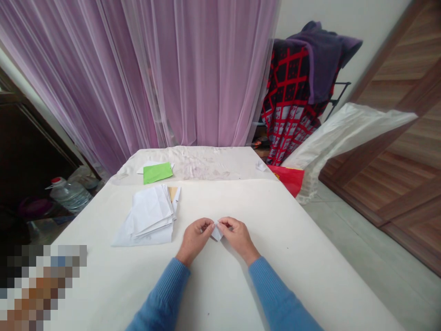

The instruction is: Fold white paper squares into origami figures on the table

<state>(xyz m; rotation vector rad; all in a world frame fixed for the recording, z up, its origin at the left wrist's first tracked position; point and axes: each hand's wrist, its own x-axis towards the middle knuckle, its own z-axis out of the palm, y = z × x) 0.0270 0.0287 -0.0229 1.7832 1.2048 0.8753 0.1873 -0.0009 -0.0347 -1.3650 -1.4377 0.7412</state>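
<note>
A small folded piece of white paper [217,232] lies between my two hands on the white table [292,257]. My left hand [195,239] pinches its left side with curled fingers. My right hand [237,236] pinches its right side the same way. Both arms wear blue sleeves. Most of the paper is hidden behind my fingers.
A stack of white paper sheets [149,216] lies left of my hands, with a green sheet [157,173] farther back. A tiny folded paper [261,166] sits at the far right edge. A water jug [69,193] stands on the floor at left, a draped chair [299,96] at right.
</note>
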